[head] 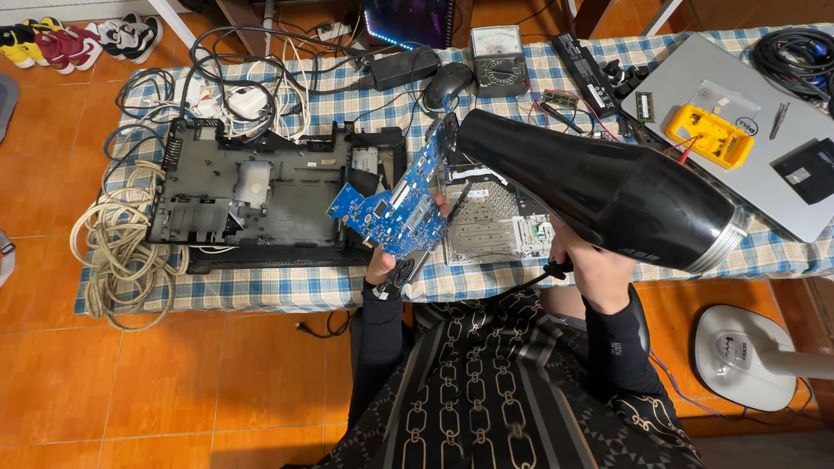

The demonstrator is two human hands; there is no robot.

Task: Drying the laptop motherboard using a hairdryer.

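At frame centre, the left hand fingers grip a blue circuit board while the right hand clenches a black hair dryer handle.

Yellow multimeter on grey laptop; coiled cable; mouse.

Only real gap is the checked cloth strip at 6 o'clock of the laptop shell; cables crowd 9, meters clutter 2.
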